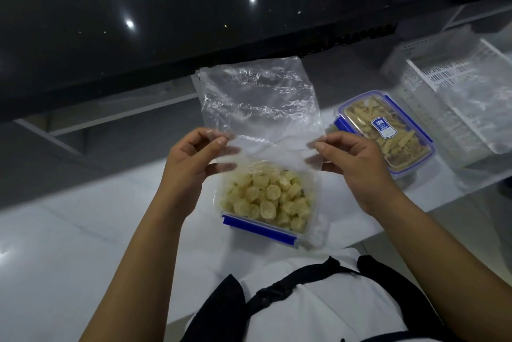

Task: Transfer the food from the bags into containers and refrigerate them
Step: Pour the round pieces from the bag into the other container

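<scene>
An empty clear plastic bag (pixel 260 103) is held up flat over the counter. My left hand (pixel 191 164) pinches its lower left edge and my right hand (pixel 357 164) pinches its lower right edge. Right below the bag sits an open clear container (pixel 266 230) with a blue clip on its near side. It is filled with pale yellow round food pieces (pixel 268 194). To the right stands a second container (pixel 388 131) with its blue-clipped lid on, holding pale stick-shaped food.
A white slotted plastic basket (pixel 448 86) with clear plastic in it stands at the far right. The white countertop (pixel 97 230) spreads to the left. A dark glossy surface (pixel 138 23) lies beyond the counter. The counter's near edge runs by my torso.
</scene>
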The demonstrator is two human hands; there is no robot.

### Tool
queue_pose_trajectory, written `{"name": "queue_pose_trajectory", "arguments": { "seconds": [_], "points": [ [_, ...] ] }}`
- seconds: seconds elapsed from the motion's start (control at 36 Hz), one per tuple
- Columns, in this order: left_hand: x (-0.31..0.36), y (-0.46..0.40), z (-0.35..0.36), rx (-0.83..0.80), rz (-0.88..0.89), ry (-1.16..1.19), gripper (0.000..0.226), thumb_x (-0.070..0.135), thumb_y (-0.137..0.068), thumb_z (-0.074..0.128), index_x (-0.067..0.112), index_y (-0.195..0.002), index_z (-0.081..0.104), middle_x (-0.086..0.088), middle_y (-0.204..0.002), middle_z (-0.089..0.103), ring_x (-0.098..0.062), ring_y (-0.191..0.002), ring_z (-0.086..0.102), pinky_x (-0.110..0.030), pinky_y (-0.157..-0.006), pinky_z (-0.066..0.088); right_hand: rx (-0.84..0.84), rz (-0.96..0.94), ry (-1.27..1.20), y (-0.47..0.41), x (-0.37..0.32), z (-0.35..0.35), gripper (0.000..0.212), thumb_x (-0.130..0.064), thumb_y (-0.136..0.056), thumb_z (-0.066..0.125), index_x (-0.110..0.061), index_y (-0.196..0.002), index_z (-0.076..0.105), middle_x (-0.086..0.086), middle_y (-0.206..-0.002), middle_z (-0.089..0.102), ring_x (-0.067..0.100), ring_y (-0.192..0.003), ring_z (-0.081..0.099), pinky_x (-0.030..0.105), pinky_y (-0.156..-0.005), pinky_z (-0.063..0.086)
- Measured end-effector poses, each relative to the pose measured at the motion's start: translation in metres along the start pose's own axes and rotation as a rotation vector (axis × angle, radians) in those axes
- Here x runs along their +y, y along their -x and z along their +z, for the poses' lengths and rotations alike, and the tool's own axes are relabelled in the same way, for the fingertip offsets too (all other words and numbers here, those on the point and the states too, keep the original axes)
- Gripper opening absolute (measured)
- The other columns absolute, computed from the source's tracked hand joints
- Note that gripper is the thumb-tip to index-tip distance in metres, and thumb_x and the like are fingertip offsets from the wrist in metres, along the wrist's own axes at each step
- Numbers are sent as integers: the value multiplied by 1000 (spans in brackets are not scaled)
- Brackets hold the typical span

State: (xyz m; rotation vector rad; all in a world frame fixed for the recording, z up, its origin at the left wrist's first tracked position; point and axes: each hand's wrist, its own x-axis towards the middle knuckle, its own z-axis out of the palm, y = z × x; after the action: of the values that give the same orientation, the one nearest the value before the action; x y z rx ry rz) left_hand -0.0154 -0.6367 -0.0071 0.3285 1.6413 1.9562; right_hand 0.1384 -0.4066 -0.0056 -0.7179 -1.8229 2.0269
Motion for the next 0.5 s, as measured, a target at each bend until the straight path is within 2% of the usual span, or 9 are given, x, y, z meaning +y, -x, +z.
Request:
{"name": "queue_pose_trajectory", "arguments": {
  "seconds": [0.08,0.19,0.31,0.42,0.5],
  "points": [
    [-1,-1,0,36,-21,-18,12,15,-92,68,23,-86,73,-9,-108,75,-31,-98,74,-37,-72,61,20,19,48,0,2,0,7,-7,-90,68,-9,-93,73,13,-99,75,27,-85,75,35,-75,62],
    [-9,2,4,126,-43,-11,21,7,-94,66,24,-84,73,-6,-97,76,-27,-88,75,-34,-69,60,68,75,36,7,6,-4,6,-5,-88,69,-7,-93,73,13,-98,75,28,-87,75,35,-73,62],
    [-18,6,12,127,-44,-33,23,7,-93,67,27,-85,75,-2,-87,75,-23,-81,74,-32,-68,60,134,91,-16,20,7,-12,6,-2,-87,70,-5,-91,72,11,-97,76,30,-86,75,35,-72,63],
    [-22,4,28,115,-19,-48,22,10,-92,70,31,-94,74,0,-87,74,-23,-81,74,-31,-67,59,230,86,-19,34,6,-23,7,-1,-86,70,-8,-88,72,9,-90,76,28,-83,75,36,-71,63],
    [-25,-1,44,84,3,-80,25,10,-92,70,28,-109,69,0,-88,74,-21,-79,74,-31,-65,59,318,70,7,44,5,-34,9,0,-86,71,-9,-86,72,4,-81,76,24,-79,75,34,-69,62]
  ]
}}
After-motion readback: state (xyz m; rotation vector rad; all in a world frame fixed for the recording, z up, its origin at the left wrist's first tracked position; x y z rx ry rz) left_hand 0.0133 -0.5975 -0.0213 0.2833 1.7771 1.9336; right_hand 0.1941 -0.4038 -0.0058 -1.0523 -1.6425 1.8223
